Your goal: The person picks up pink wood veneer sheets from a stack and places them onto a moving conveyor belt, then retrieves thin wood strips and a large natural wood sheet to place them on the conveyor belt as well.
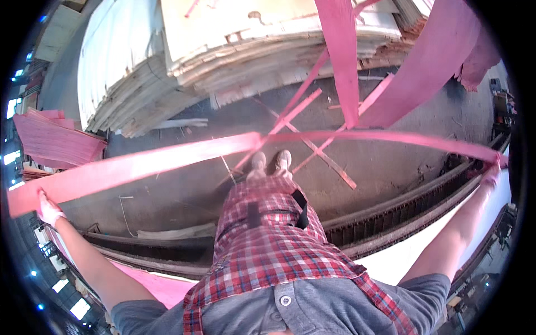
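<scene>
A long, narrow pink strip of wood veneer stretches across in front of me at about waist height, between my widely spread arms. My left hand, at the far left, grips its lower edge near the wide end. Out at the far right my right hand is closed round the other end, its fingers partly hidden by the strip. Near its middle the strip narrows and looks bent or twisted. Beyond it hang a pink veneer piece and a broader pink sheet.
Tall stacks of pale veneer stand ahead, with a pink stack at the left. Thin offcut strips lie crossed on the grey floor by my shoes. A dark slotted rail runs close behind me.
</scene>
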`<state>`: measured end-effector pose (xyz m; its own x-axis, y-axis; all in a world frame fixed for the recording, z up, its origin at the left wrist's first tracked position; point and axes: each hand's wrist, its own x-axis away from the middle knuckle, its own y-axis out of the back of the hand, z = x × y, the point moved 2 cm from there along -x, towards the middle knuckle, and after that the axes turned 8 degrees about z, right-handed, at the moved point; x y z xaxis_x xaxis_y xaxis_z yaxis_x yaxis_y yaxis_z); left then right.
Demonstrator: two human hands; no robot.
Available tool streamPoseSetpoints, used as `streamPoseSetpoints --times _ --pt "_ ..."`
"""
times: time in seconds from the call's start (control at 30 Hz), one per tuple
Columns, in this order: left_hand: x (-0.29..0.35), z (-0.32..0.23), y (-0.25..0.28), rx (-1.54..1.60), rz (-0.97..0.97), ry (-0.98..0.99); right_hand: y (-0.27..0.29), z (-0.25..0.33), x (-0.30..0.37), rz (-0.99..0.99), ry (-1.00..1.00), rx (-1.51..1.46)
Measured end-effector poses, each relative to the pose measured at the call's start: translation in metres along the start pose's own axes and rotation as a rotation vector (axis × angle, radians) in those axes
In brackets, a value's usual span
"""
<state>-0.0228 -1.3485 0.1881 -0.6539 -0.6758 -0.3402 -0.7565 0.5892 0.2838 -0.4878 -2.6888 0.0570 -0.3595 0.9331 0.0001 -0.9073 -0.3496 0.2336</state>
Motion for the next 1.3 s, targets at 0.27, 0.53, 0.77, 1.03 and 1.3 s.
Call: streamPoseSetpoints --times 0.27,0.53,0.77,1.03,1.3 --pt "-0.007 -0.01 -0.186 -0.145 0.673 -0.144 0.05 0.04 0.035 0.083 0.045 0.049" --pt "0.081 -0.108 -0.325 -0.267 0.615 -0.223 0.06 0.049 0.171 -0.022 0.162 0.007" --pt "0.365 -0.128 -0.416 0.574 1.708 -0.439 0.064 0.081 0.528 -0.437 0.266 -0.407" --pt "0.741 0.043 -0.309 -0.505 2.851 1.337 -0.087 0.004 0.993 -1.342 0.432 -0.536" --pt "0.826 -0.002 -0.165 0.015 2.975 1.514 -0.421 -0.073 1.285 -2.373 0.326 -0.613"
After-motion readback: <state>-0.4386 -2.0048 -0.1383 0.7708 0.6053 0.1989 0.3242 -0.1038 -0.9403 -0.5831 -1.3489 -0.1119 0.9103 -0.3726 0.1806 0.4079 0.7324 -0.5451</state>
